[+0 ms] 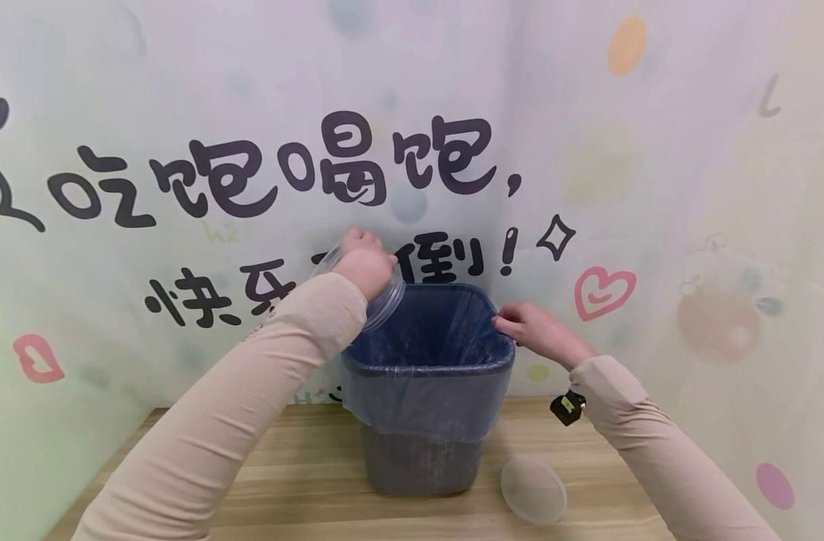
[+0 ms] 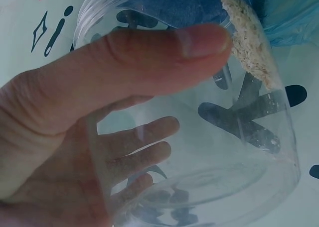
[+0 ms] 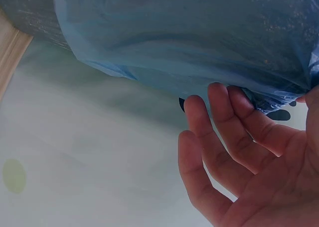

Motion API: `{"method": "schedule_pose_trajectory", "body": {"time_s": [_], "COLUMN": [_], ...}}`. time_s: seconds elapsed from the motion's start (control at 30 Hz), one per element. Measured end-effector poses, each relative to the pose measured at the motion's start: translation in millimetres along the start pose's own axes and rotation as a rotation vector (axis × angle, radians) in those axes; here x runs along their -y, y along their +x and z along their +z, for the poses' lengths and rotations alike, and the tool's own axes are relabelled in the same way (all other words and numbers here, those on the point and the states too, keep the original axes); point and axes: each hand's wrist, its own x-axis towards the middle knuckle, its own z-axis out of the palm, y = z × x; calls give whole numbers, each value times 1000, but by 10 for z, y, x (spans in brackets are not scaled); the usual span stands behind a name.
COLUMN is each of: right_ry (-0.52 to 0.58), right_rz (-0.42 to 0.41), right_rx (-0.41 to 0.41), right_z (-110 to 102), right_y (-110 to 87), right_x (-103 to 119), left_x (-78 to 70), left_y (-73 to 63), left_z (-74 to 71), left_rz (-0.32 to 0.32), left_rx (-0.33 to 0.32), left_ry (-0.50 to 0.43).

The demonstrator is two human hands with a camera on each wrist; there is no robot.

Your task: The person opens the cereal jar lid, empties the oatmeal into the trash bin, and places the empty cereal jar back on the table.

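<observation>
My left hand (image 1: 366,264) grips a clear plastic jar (image 1: 388,302), tilted at the left rim of a blue bin (image 1: 421,469). In the left wrist view the thumb and fingers wrap the jar's sides, and pale crumbly shavings (image 2: 249,43) lie along its wall near the mouth. A thin translucent blue bin liner (image 1: 418,402) is folded over the bin's rim. On the right, my right hand (image 1: 543,330) pinches the bunched liner at the rim; its other fingers are loosely bent in the right wrist view. The thumb tip is partly cut off there.
A round translucent lid (image 1: 533,490) lies on the wooden table (image 1: 303,466), right of the bin. Behind stands a pale wall covering (image 1: 412,68) with dark lettering. A small black device (image 1: 567,408) sits under the right wrist.
</observation>
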Motion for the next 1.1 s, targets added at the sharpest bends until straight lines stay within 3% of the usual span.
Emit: {"method": "schedule_pose_trajectory", "body": {"time_s": [1.1], "right_ry": [9], "right_rz": [5], "right_rx": [3], "right_z": [5], "right_y": [-6], "right_x": [7], "left_x": [-62], "left_y": [40], "left_z": [16], "left_rz": [-22], "left_rx": [2], "left_ry": [15]}}
